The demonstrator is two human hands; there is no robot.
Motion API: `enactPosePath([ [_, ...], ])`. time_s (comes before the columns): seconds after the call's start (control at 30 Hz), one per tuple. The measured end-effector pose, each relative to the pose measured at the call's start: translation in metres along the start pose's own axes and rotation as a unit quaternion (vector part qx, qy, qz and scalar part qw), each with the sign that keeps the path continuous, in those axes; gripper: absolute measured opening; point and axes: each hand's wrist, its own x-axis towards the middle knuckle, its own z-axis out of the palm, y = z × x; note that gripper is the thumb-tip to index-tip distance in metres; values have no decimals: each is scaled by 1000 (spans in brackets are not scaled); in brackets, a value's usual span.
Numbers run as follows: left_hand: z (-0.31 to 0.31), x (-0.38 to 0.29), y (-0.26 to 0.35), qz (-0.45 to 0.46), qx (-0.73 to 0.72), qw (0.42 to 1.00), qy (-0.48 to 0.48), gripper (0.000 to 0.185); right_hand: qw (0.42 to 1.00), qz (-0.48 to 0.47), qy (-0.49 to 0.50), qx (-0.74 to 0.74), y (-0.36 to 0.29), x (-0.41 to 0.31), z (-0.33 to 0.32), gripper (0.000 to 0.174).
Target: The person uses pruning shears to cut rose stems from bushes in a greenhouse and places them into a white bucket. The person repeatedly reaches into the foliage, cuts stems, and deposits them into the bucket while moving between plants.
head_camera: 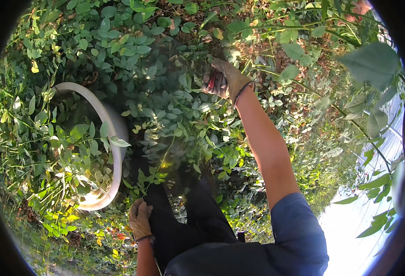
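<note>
My right hand [225, 81], in a tan work glove with dark, soiled fingers, is stretched forward over the foliage. It is closed around a red-handled hand tool [212, 80]; leaves and fingers hide the rest of it, so its kind is unclear. My left hand [140, 218], gloved alike, hangs low beside my dark trouser leg with its fingers partly curled. Whether it holds anything cannot be seen. Just above it is a leafy stem [149, 179]. To the left stands a white round tub [114, 138], its rim curving around cut leafy stems [81, 145].
Dense leafy shrubs [133, 41] surround me. A long thorny-looking cane [340, 110] arches across the right side, with a large leaf [373, 63] close to the camera. Brown dry leaves [281, 51] cover ground at the upper right. Pale sheeting [354, 231] glares at the right edge.
</note>
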Motion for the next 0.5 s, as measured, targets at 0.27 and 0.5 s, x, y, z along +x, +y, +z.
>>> enactPosePath([
  [0.27, 7, 4, 1, 10, -24, 1000, -6, 38, 986, -120, -29, -115, -32, -5, 9, 18],
  [0.5, 0, 12, 8, -1, -26, 1000, 5, 37, 891, -105, 120, -425, -72, 77, -3, 23],
])
